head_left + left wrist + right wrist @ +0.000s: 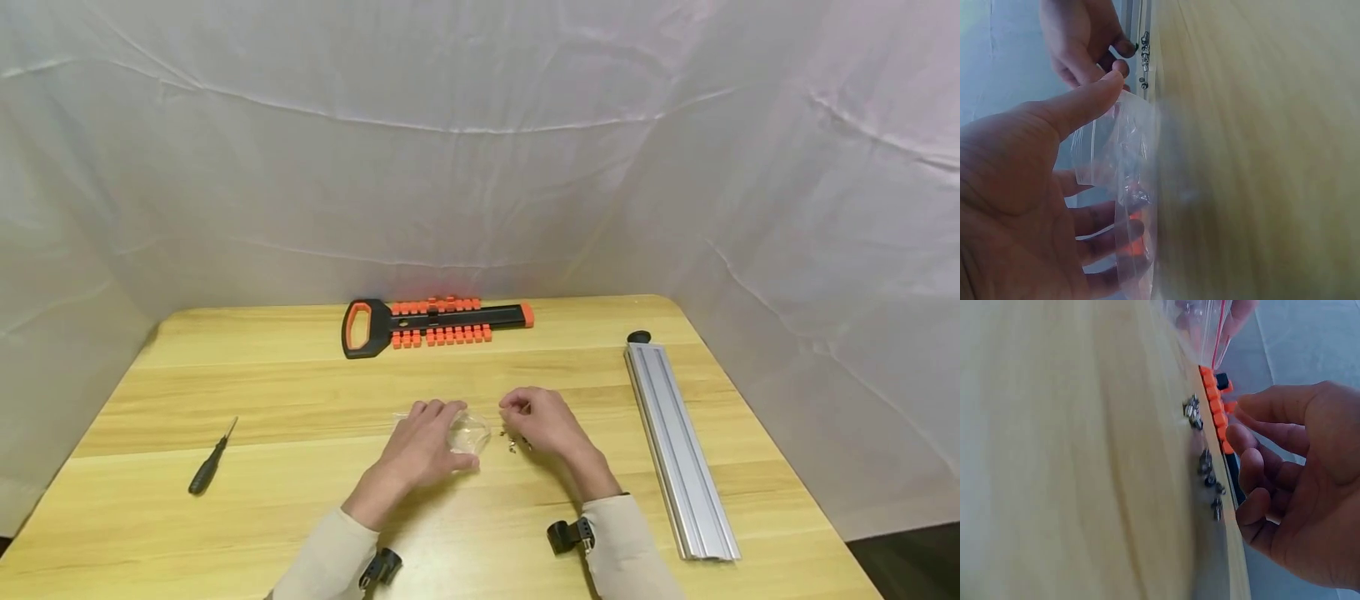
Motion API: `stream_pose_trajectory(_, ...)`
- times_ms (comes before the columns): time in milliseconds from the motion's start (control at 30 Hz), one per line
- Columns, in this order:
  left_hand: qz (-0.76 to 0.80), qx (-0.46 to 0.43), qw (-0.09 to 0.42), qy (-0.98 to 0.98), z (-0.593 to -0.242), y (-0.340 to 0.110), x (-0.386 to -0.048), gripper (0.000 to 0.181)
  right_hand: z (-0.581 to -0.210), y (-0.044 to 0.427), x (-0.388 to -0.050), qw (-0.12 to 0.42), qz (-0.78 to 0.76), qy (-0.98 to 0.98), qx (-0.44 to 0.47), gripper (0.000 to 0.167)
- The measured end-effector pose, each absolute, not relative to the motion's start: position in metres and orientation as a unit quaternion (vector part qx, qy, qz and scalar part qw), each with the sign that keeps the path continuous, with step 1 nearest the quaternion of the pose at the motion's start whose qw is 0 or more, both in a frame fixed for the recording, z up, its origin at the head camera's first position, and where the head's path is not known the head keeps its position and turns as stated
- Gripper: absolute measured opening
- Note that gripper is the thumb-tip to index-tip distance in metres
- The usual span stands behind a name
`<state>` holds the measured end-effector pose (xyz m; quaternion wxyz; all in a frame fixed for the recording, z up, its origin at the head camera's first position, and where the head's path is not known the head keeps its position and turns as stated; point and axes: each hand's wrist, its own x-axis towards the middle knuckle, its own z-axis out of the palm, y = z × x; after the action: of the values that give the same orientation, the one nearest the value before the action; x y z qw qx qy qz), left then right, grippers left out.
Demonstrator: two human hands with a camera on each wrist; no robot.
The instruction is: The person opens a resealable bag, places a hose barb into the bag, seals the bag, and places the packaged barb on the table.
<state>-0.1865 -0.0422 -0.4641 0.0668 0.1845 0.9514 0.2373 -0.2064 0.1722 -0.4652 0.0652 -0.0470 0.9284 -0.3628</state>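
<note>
A clear plastic zip bag [469,433] lies under my left hand [424,446]. In the left wrist view the bag [1138,156] sits between the thumb, at its mouth, and the fingers behind it, so my left hand [1029,181] grips it. To the right, my right hand [546,421] hovers just over several small metal screws [513,446] on the table. The right wrist view shows the screws [1205,464] in loose clumps beside my right hand [1310,469]. Its fingers are loosely curled, with a gap between thumb and index finger and nothing visible between them.
A black-handled screwdriver [212,462] lies at the left. Near the back edge rests a black and orange tool rack [450,320] with a loop handle. A long silver aluminium profile [681,450] with a black knob lies at the right. Pale curtains [450,192] surround the wooden table [300,392].
</note>
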Motion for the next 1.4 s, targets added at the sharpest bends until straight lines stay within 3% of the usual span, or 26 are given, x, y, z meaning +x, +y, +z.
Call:
stream_pose_trajectory(533, 0.242, 0.172, 0.08, 0.951, -0.463, -0.044, -0.185, 0.079, -0.475, 0.177, -0.207, 0.066, -0.261, 0.952, -0.146, 0.006)
stream_pose_trajectory(833, 0.256, 0.187, 0.076, 0.945, -0.466, -0.047, -0.183, 0.075, -0.475, 0.173, -0.208, 0.066, -0.228, 0.958, -0.159, 0.009)
stream_pose_trajectory(1067, 0.254, 0.194, 0.066, 0.945, -0.469, -0.047, -0.184, 0.073, -0.474, 0.171, -0.205, 0.08, -0.235, 0.953, -0.173, 0.009)
stream_pose_trajectory(1400, 0.252, 0.197, 0.068, 0.945, -0.468, -0.047, -0.184, 0.073, -0.471, 0.163, -0.202, 0.055, -0.279, 0.933, -0.221, 0.005)
